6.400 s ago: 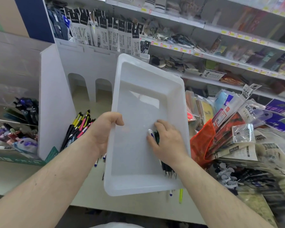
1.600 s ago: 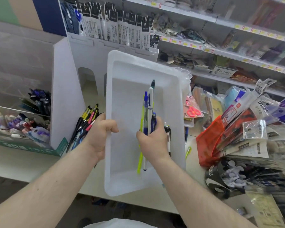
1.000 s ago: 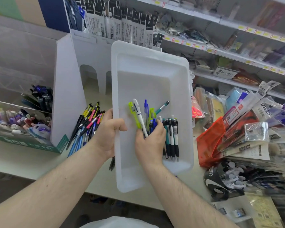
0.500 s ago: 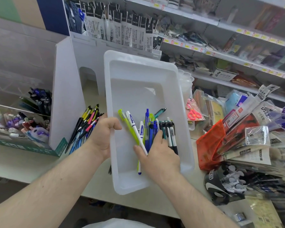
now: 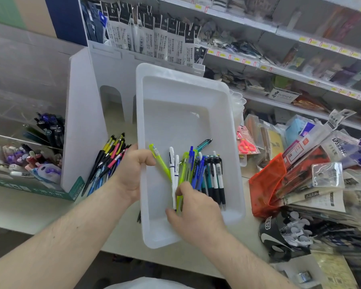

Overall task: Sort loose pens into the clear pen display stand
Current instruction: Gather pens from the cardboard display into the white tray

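Your left hand [image 5: 131,174] grips the left rim of the white tray [image 5: 181,113], held tilted above the worktop [image 5: 19,211]. Your right hand [image 5: 194,211] pinches the lower ends of the loose pens [image 5: 196,170] fanned inside the tray. More pens [image 5: 111,161] lie in the stand [image 5: 81,122] at left.

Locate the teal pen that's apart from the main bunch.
Head view, centre-right: the teal pen lies tilted inside the white tray, just beyond the bunch of pens and near the tray's right wall.
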Tool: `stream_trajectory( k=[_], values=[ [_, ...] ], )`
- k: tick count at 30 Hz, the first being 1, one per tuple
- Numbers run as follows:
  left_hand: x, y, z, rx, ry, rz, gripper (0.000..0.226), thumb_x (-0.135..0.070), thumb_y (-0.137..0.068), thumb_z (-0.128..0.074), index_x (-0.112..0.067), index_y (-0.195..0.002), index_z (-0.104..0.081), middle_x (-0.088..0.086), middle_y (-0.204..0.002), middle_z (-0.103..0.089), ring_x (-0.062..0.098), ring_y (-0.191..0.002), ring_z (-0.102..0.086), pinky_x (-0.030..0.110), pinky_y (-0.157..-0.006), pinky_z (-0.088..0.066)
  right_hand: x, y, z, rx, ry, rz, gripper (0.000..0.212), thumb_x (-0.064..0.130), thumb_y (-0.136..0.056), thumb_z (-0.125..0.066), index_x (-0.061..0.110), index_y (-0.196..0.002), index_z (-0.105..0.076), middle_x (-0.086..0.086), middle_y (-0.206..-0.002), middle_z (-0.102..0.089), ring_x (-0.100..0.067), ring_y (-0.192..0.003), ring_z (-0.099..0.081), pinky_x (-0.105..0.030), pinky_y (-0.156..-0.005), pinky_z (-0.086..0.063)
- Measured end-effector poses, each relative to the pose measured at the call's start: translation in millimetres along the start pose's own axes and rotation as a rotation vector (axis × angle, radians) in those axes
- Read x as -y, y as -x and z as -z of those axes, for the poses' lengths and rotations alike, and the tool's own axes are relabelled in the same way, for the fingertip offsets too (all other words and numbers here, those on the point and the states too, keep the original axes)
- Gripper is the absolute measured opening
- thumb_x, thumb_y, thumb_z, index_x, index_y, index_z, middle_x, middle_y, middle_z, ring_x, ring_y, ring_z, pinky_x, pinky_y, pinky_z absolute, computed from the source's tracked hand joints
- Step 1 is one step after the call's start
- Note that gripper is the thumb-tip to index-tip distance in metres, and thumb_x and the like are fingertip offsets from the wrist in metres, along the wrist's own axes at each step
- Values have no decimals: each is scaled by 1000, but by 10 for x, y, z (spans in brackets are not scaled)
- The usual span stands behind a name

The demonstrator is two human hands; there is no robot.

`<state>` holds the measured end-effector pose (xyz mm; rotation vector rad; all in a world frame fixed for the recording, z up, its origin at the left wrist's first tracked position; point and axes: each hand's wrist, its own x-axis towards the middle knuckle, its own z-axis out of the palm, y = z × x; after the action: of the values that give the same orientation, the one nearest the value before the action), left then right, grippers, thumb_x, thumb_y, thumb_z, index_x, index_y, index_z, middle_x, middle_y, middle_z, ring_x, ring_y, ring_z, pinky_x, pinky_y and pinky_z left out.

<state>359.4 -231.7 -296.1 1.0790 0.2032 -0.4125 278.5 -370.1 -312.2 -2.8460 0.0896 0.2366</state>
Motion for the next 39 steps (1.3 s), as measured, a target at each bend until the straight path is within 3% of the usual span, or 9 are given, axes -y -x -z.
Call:
stream_trajectory(
  k=[4, 8, 11, 14, 18, 22, 25, 30, 39],
  values=[
    [28, -25, 0, 23, 31, 7, 29, -4, -48, -45, -8, -78, -44, 7, -60, -47, 23, -45, -50, 24, -47, -48, -57, -133, 7, -60, 58, -6, 24, 36, -91, -54, 22, -105, -41, 1, -98, -63, -31, -94, -62, -36, -70, -41],
    [22, -60, 78, 12, -1, 20, 51, -6, -47, -48, -9, -98, -49, 13, -77, -47, 27, -61, -51, 30, -59, -48, -76, -74, 42, 36, -21, -6, 34, 54, -75, -59, 22, -81, -48, 6, -80, -59, -22, -83, -59, -32, -67, -42],
    [21, -64, 111, 22, -5, 22, 48, -7, -47, -48, -8, -95, -49, 12, -78, -47, 28, -63, -51, 30, -57, -49, -179, -149, 210, -186, -234, -84, 41, 61, -69, -59, 22, -70, -46, 6, -68, -53, -18, -71, -53, -32, -62, -42],
    [30, -31, 99, 37, -9, 27, 43, -5, -48, -47, -7, -92, -49, 9, -69, -48, 24, -52, -53, 28, -50, -50, -370, -443, 523, -275, -293, -206, 28, 50, -84, -65, 24, -95, -58, 5, -94, -63, -20, -91, -59, -32, -77, -45],
    [63, -12, 90, 40, -14, 50, 52, -5, -48, -48, -9, -99, -49, 10, -71, -47, 25, -53, -52, 30, -50, -50, -521, -842, 747, -171, -222, -272, 59, 53, -92, -55, 15, -138, -48, -8, -130, -60, -27, -116, -58, -38, -92, -46],
    [96, -4, 68, 62, -7, 32, 57, -3, -47, -46, -9, -103, -50, 10, -71, -49, 26, -55, -53, 32, -53, -50, -476, -1101, 746, -59, -175, -308, 47, 48, -93, -52, 8, -119, -56, -11, -113, -62, -30, -105, -59, -34, -77, -45],
    [95, 10, 79, 57, -15, 47, 54, -4, -48, -46, -8, -101, -51, 11, -74, -52, 28, -59, -54, 33, -56, -52, -401, -1178, 674, -44, -186, -268, 30, 34, -92, -52, 8, -77, -55, -7, -75, -57, -27, -72, -58, -27, -54, -36],
    [63, 45, 89, 17, -17, 72, 49, -7, -48, -47, -9, -97, -49, 11, -73, -48, 27, -57, -51, 29, -52, -49, -304, -1127, 610, -134, -240, -103, 23, 23, -97, -53, 13, -113, -66, -3, -109, -65, -21, -97, -59, -29, -81, -46],
    [35, 93, 111, 51, 16, 111, 15, -9, -51, -47, -11, -66, -44, 10, -63, -40, 25, -48, -41, 25, -49, -39, -159, -721, 313, -20, -150, 316, 27, 43, -96, -54, 24, -105, -71, 3, -100, -65, -20, -103, -55, -41, -98, -41]
  ],
)
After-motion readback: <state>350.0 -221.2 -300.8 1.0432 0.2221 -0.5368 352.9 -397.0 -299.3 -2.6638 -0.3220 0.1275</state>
